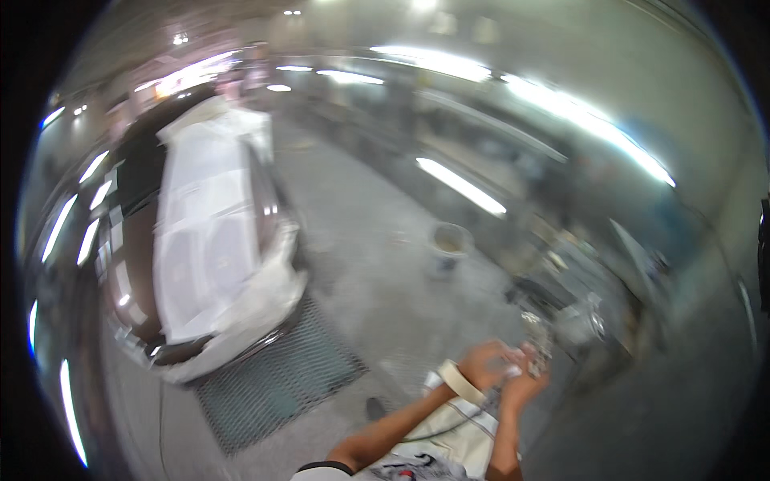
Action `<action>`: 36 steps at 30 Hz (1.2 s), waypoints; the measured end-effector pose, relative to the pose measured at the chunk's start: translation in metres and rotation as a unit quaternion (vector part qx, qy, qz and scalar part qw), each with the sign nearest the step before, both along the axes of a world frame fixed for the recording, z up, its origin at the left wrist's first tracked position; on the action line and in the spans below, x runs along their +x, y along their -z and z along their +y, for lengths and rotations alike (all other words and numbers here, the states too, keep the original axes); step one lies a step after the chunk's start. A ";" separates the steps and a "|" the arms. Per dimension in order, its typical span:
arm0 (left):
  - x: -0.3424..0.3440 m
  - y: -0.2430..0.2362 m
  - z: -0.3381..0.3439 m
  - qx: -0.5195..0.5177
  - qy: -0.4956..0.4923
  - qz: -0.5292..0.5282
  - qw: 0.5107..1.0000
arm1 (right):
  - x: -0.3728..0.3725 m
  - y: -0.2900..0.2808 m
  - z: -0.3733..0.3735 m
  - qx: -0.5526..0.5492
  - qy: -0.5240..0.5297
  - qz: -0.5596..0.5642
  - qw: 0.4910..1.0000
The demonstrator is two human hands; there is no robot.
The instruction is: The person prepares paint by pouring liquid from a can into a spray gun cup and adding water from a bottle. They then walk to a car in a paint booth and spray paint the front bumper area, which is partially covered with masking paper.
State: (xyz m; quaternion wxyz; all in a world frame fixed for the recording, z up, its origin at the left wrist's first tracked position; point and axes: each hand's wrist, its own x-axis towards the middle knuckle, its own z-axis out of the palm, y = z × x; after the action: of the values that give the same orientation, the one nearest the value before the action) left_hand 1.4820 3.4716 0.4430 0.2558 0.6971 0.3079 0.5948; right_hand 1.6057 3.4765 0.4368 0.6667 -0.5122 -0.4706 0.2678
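Note:
My left hand (484,365) reaches in from the lower edge with its fingers drawn together. A small pale thing (512,370) shows at its fingertips, too blurred to name. Round the left wrist sits a thick cream ring (461,383), like a roll of tape. Close beside it, my right hand (524,386) is closed round a shiny silver metal tool (536,333), whose kind the blur hides. The two hands nearly touch. Just past the tool stands a cluttered bench or cart (589,276) with a greyish clear container (581,321) on it.
At the left stands a dark car (144,256) with white masking sheet (204,216) over it. A floor grating (281,381) lies by its near end. A bucket (450,240) stands on the grey floor. Bright tube lamps (589,120) line the wall.

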 end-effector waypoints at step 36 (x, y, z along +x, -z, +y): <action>-0.294 0.035 0.476 -0.091 -0.272 -0.128 0.949 | -0.319 -0.016 0.523 -0.147 -0.310 0.027 0.939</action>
State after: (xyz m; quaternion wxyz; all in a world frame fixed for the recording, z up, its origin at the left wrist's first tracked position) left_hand 1.1878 3.9481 0.4084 0.1838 0.4786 0.5030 0.6959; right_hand 1.2869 3.9992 0.4527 0.4804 -0.4261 -0.5429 0.5413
